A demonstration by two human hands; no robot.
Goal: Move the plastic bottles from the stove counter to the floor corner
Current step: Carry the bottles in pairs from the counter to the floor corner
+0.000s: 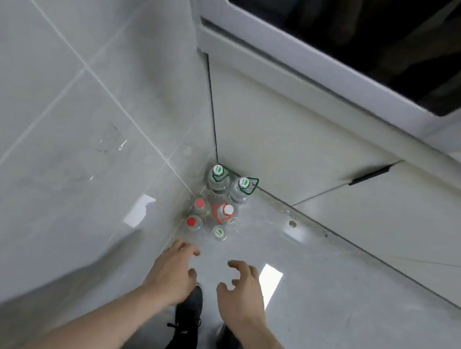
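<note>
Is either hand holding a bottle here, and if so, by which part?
Nothing is held. The left hand and right hand are open and empty, short of the bottles standing in the floor corner.

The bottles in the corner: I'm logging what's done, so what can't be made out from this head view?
- Stove counter: out of frame, so any bottles left there are unseen.
- Cap print on the green-capped bottle: too small and blurred.
- Bottle contents: seen from above, bodies clear; can't tell.
- Left hand and right hand: motion-blurred, both empty.
</note>
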